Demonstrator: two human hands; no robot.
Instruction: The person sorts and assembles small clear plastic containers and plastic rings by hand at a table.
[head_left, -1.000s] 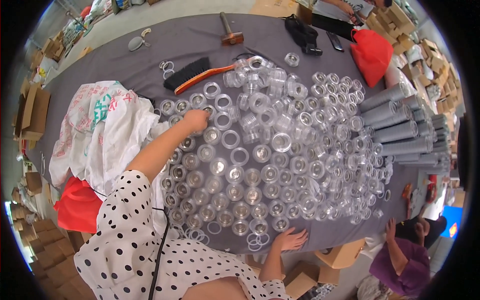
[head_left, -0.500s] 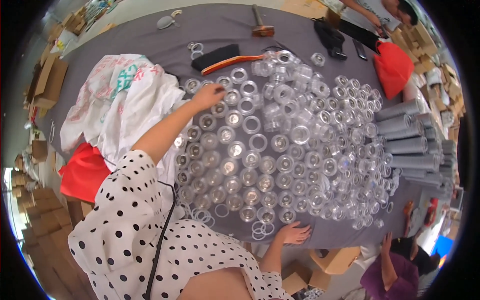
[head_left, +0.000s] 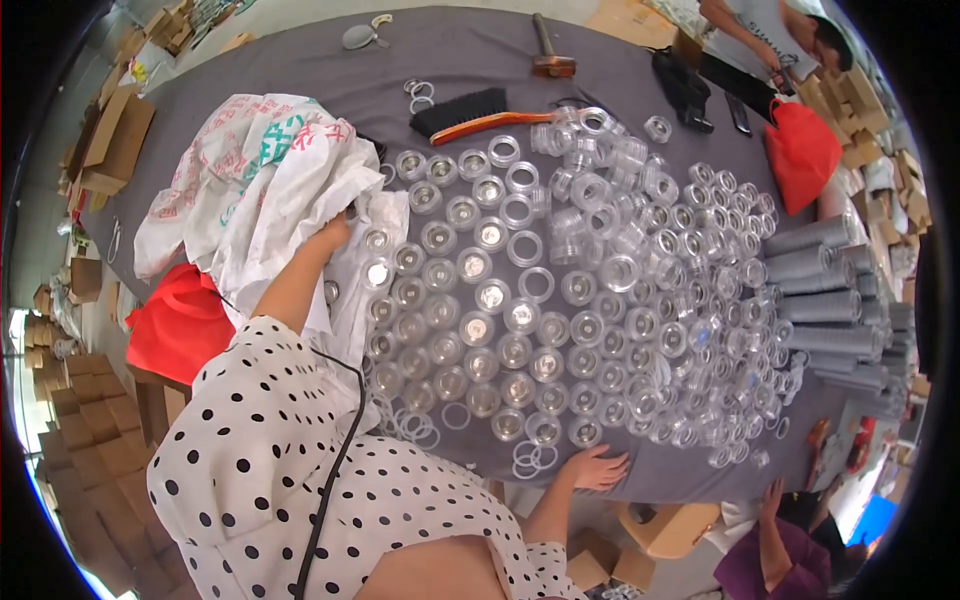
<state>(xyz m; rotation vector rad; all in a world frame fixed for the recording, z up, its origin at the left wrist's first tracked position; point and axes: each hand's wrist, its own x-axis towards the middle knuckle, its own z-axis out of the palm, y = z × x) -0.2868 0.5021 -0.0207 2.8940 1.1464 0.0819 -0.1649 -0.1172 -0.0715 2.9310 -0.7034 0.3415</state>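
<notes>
Rows of transparent round plastic cups, some with shiny silvery centres, cover the middle of a grey cloth-covered table. My left hand reaches to the white woven sack at the left. Its fingers disappear at the sack's folds, so whether they grip anything is hidden. At the table's near edge my right hand lies flat with its fingers stretched out, holding nothing. Close to that hand are thin transparent rings; more rings lie farther left.
Beyond the cups lie a black-bristled brush and a hammer. Grey stacked tubes and a red bag stand at the right. Another red bag sits left. Two other people are at the right edges.
My left hand has drawn back leftward from the far cups to the white sack. My right hand stays resting on the table edge. The whole view has shifted slightly.
</notes>
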